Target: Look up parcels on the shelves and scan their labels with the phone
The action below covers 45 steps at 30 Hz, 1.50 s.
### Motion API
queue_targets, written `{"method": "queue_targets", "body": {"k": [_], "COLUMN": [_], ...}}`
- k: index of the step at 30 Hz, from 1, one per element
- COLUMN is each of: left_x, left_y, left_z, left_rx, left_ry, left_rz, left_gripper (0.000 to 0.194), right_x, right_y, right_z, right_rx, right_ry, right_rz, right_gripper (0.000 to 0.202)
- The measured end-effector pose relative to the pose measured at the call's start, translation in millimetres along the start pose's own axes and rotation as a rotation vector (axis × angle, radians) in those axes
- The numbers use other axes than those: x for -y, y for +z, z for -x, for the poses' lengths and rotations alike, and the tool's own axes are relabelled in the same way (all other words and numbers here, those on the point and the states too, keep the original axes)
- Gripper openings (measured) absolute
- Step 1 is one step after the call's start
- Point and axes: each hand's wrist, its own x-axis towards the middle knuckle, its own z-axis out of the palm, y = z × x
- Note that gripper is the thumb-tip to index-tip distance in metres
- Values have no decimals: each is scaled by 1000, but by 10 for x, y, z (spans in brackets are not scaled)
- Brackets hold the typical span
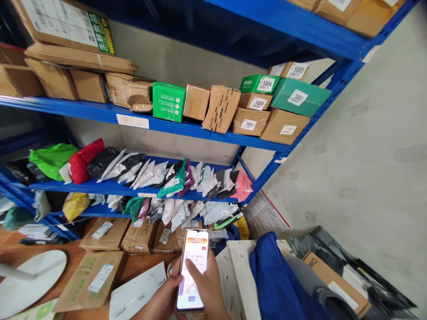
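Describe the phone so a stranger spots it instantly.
Start at the blue rack, then drop to the picture's bottom centre. There the left hand and right hand hold the phone. Its lit screen sets it apart from the white box and brown boxes nearby.

Parcels lined a blue shelving rack (pixel 183 128) beside a grey wall (pixel 353 151).

On the middle shelf a green box (pixel 168 102) stood among brown cartons (pixel 196 102), with a handwritten "3-2" label (pixel 132 121) on the beam below; at the right end, a teal box (pixel 312 98) bore the number 5001. Underneath, bagged parcels leaned in a row, a red bag (pixel 86 161) towards the left and a pink bag (pixel 242 186) at the right end. A white box (pixel 133 293) and a round white base (pixel 43 275) rested on the wood-coloured surface (pixel 73 256), while blue cloth (pixel 280 280) bunched at lower right.
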Motion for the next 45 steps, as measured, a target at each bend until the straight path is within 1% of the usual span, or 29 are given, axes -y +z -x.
{"method": "queue_targets", "body": {"k": [1, 3, 6, 8, 10, 13, 15, 17, 21, 24, 26, 28, 32, 35, 39, 43, 45], "left_x": [8, 25, 24, -12, -69, -143, -156, -143, -102, -84, -73, -64, -64, -79, -104, -132, -137], "left_y": [-7, -20, -11, 22, 66, 110, 109, 88, 43, 26, 18, 14, 20, 30, 54, 105, 125], "left_z": [0, -5, -4, 16, 51, 107, 130, 140, 145, 151, 157, 163, 178, 190, 201, 200, 194], "left_rx": [4, 1, -11, -9, 15, 51, 59, 52, 46, 74, 88, 109, 119, 116, 95, 72, 71], "left_ry": [-6, -10, 3, 9, 2, 2, 4, 11, 17, 38, 56, 58, 55, 40, 45, 54, 55], "left_rz": [-5, -8, 14, 42, 70, 108, 130, 144, 153, 131, 120, 132, 137, 134, 147, 124, 120], "left_gripper": [90, 93, 95, 91, 85, 83, 84, 84, 80, 74, 69, 65, 65, 68, 70, 73, 74], "right_x": [4, 12, -1, -36, -89, -173, -224, -273, -353, -358, -337, -317, -310, -305, -266, -226, -218], "right_y": [-1, -9, -39, -67, -94, -123, -144, -173, -240, -265, -275, -292, -360, -397, -370, -307, -303], "right_z": [2, 10, 44, 95, 171, 289, 338, 352, 317, 299, 307, 324, 349, 352, 352, 346, 336], "right_rx": [-6, -10, -12, -37, -77, -107, -138, -149, -98, -140, -164, -176, -169, -155, -140, -117, -124], "right_ry": [3, 55, 136, 105, -20, -302, -493, -639, -760, -873, -947, -991, -1072, -1072, -965, -843, -812], "right_rz": [-10, -87, -209, -190, -139, -41, 90, 233, 386, 469, 495, 496, 497, 508, 519, 532, 516], "right_gripper": [52, 54, 63, 71, 71, 62, 56, 54, 54, 52, 49, 46, 44, 43, 44, 49, 51]}}
